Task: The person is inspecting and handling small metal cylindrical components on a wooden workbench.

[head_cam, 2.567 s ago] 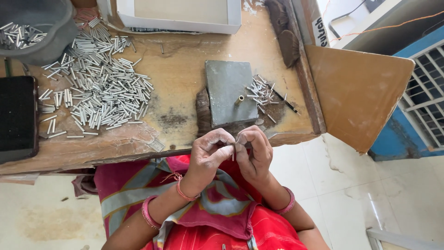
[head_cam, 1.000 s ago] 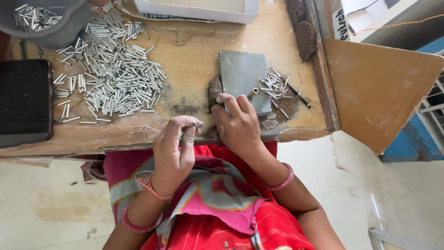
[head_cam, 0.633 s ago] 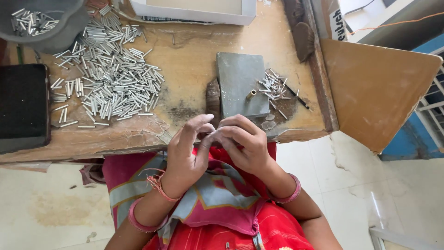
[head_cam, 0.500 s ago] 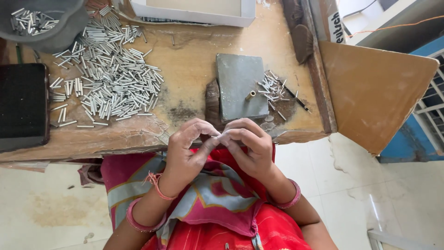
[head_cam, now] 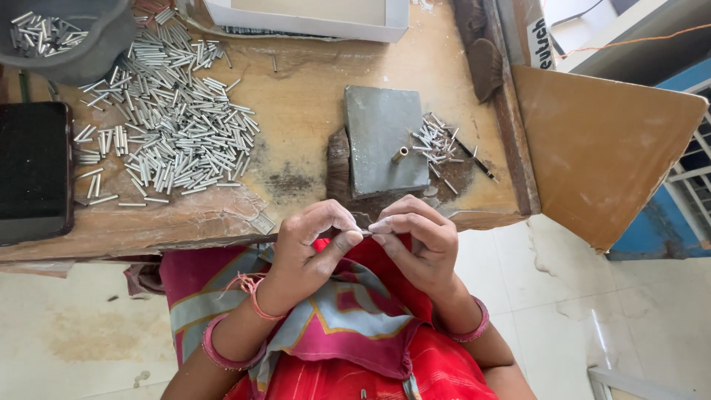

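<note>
Seen from above, your 2 hands meet just off the near edge of a worn wooden workbench (head_cam: 311, 96), over your lap. Your left hand (head_cam: 315, 241) and right hand (head_cam: 415, 237) are each curled into a pinch, fingertips almost touching, gripping between them 1 small metal piece (head_cam: 366, 232). It is nearly hidden, so its exact shape cannot be told.

On the bench, toward the left end, lies a wide scatter of short silver metal tubes (head_cam: 167, 126). A grey bowl (head_cam: 81, 37) at the far left corner holds more of them. A black tray (head_cam: 33, 170) sits at the left edge. Near the middle, close to the near edge, a grey metal block (head_cam: 381, 137) carries 1 short brass peg (head_cam: 400, 154), with a smaller heap of thin pins (head_cam: 437, 141) just beside its right side.

The piece is likely very light, rigid and smooth, so it could slip or roll. A fingertip pinch along its length, not at its ends, probably suits it best.
</note>
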